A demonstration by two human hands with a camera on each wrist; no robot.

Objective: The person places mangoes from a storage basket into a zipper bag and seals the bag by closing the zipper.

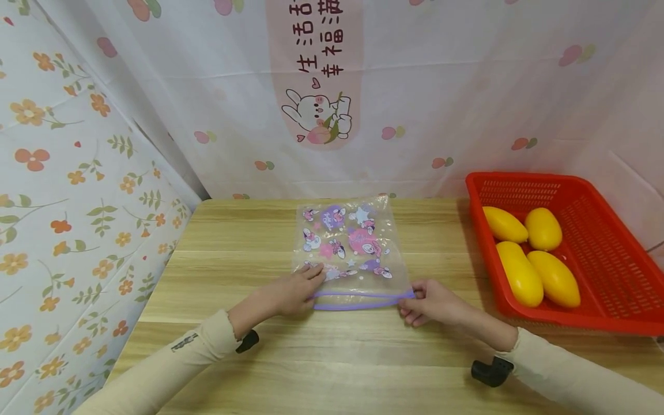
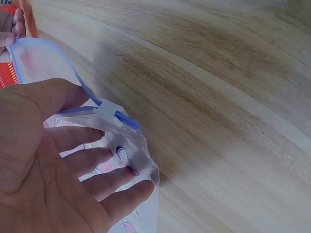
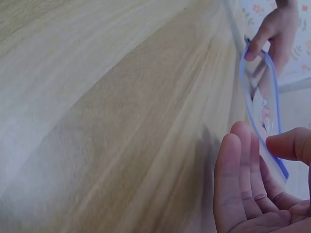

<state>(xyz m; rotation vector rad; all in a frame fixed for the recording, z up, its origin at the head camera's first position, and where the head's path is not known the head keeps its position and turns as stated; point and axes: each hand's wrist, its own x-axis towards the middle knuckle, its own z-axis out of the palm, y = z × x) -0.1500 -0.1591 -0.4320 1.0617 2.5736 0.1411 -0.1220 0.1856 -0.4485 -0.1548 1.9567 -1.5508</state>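
Note:
A clear zip bag (image 1: pixel 346 248) printed with pink and purple cartoon figures lies flat on the wooden table, its purple zip edge toward me. My left hand (image 1: pixel 297 290) holds the left end of that edge, thumb on the near side and fingers spread over the printed film. Close to the left thumb, a white slider (image 2: pixel 108 114) sits on the zip. At the other end, my right hand (image 1: pixel 429 302) pinches the zip corner between thumb and fingers. Between the hands, the two purple strips (image 3: pixel 277 92) bow apart, leaving a gap at the mouth.
A red plastic basket (image 1: pixel 612 213) stands at the right of the table, with several yellow mango-shaped fruits (image 1: pixel 520 274) in its left part. Behind the wooden table (image 1: pixel 228 253) hangs a printed white curtain (image 1: pixel 415 104); a floral cloth (image 1: pixel 78 190) hangs at the left.

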